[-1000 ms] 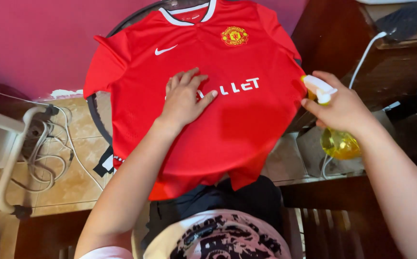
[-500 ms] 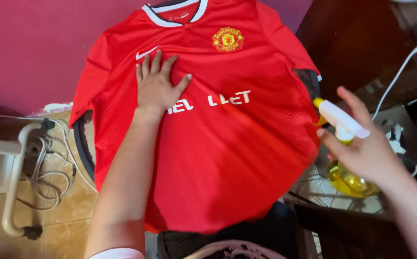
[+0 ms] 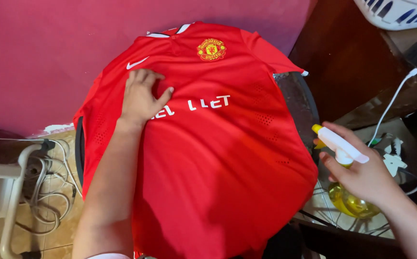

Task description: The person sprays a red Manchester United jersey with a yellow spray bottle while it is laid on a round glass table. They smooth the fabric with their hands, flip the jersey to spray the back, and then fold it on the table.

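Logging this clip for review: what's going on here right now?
A person has a red football shirt spread flat over a round surface. Their left hand presses down on the chest of the shirt, fingers bunching the fabric slightly. Their right hand holds a yellow spray bottle with a white trigger head, off the shirt's right edge, nozzle turned toward the cloth.

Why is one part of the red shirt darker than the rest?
Head view: a soft shadow crosses the shirt from the middle down toward the right hand with the spray bottle; the top near the left hand is brightly lit, and nothing looks blurred.
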